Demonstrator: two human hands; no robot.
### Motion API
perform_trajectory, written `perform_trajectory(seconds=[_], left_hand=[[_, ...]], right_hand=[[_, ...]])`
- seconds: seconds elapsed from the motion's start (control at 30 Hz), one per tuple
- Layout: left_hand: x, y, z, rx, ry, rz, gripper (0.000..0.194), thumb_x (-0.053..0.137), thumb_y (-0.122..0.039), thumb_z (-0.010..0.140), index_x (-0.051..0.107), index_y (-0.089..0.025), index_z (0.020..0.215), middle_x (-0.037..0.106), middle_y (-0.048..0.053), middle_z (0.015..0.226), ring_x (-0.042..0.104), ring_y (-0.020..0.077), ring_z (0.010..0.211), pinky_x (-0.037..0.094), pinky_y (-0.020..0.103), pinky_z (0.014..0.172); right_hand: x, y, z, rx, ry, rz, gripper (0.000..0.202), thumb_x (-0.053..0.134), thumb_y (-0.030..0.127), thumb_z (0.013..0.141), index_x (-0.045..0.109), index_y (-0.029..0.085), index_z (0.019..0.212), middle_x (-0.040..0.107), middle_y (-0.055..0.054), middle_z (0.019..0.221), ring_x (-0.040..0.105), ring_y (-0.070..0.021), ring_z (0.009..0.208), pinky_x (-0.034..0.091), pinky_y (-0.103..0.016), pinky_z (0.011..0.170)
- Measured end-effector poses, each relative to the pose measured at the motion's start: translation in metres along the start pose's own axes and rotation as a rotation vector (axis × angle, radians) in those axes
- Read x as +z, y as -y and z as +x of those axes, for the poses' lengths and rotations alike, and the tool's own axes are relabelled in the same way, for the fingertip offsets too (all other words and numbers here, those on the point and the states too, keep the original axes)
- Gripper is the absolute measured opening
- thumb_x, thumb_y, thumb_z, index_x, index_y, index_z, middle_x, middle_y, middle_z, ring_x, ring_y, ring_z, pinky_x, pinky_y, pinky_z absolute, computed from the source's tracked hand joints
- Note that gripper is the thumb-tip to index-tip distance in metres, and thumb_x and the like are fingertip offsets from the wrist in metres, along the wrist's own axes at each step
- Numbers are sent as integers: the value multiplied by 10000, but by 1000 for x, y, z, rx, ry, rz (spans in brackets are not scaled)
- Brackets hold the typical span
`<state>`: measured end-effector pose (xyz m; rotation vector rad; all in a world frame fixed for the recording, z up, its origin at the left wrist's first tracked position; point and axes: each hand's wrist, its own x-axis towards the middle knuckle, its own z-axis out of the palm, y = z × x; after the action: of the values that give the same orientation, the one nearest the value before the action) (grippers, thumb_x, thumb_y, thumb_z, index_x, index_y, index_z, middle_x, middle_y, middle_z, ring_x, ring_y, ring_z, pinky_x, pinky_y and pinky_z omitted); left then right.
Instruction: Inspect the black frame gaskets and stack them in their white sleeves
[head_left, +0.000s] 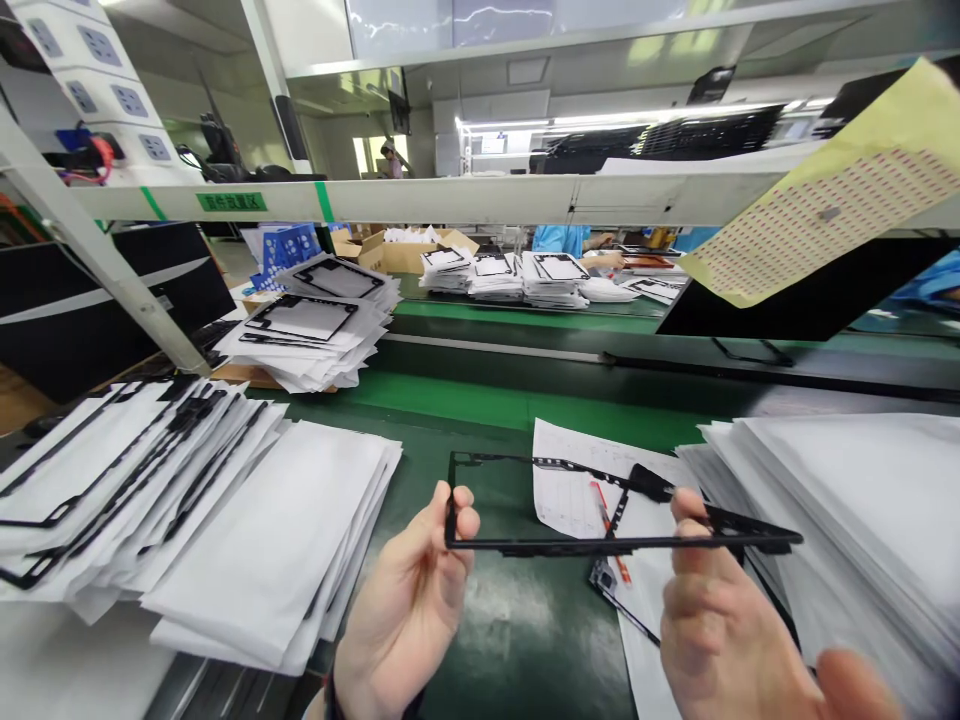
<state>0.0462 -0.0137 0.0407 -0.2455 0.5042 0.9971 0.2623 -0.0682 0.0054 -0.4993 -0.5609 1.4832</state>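
A thin black frame (570,546) is held up in front of me, above the green work surface (525,640). My left hand (416,600) pinches its left end between thumb and fingers. At the right part of the frame, my right hand (720,610) touches it with the fingertips, while the thumb points away to the lower right. Behind and below the frame lie a printed sheet (570,440), a red and white pen (624,568) and another black part (604,578).
White sleeves are stacked at the left (255,560) and right (870,520). More sleeves with black frames (322,320) stand at the back left. A shelf bar (450,203) crosses above, with a yellow sheet (832,200) hanging from it. Blue-sleeved people work beyond.
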Motion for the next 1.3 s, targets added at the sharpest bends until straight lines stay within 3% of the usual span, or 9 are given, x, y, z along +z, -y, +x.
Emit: perform_trajectory(seconds=[0.1,0.17,0.27,0.53,0.77,0.93,1.07,1.17,1.3], left_hand=[[4,16,4,140,-77,129,222,428,-71,977,616,-88,859,658,31,596,642,80,459,509,82,426],[5,26,9,231,19,240,53,655,-78,865,623,-93,825,694,34,665,664,85,508,540,92,474],[3,35,16,423,239,390,322,890,-236,636,617,-108,749,717,29,702,665,84,518,549,86,512],[-5,35,14,766,462,685,146,812,-277,758,700,-187,732,744,4,722,670,87,501,526,77,487],[-13,33,14,827,330,793,158,853,-358,684,785,-227,743,741,30,715,659,109,495,556,126,496],[-17,26,13,946,208,756,244,895,-367,614,789,-212,770,756,45,821,713,152,665,606,172,621],[-16,18,13,913,152,723,312,911,-387,587,767,-180,771,749,56,816,710,148,682,594,161,621],[-12,10,20,715,181,590,339,896,-374,634,728,-169,845,699,35,719,682,141,669,601,205,640],[-19,-13,50,476,252,502,303,769,-394,791,600,-179,923,339,-94,488,339,39,402,451,145,434]], right_hand=[[7,-8,21,-62,69,30,420,778,399,846,691,269,1236,688,-54,1033,671,-83,796,560,-80,793],[20,-15,32,-53,82,59,237,776,258,868,739,242,1101,688,-15,918,649,-27,704,533,-20,744],[37,-25,35,25,105,98,112,784,189,858,746,205,962,686,-1,884,644,-9,689,537,-22,711],[44,-29,22,200,263,377,47,710,164,932,710,119,920,669,0,721,611,10,564,507,-27,556],[36,-26,25,312,215,517,108,727,180,918,650,127,864,640,46,673,615,25,526,460,15,493],[28,-19,25,273,315,675,78,604,134,992,643,96,935,709,-12,753,673,10,617,477,26,538],[21,-22,27,256,316,650,104,585,133,1001,648,91,930,713,-17,757,674,14,618,466,25,533],[5,-34,35,198,355,416,166,640,196,963,644,116,817,686,6,699,645,-22,511,489,-50,484],[-37,-51,48,303,440,-196,213,752,291,862,615,127,860,710,-65,775,681,-120,578,539,-178,574]])
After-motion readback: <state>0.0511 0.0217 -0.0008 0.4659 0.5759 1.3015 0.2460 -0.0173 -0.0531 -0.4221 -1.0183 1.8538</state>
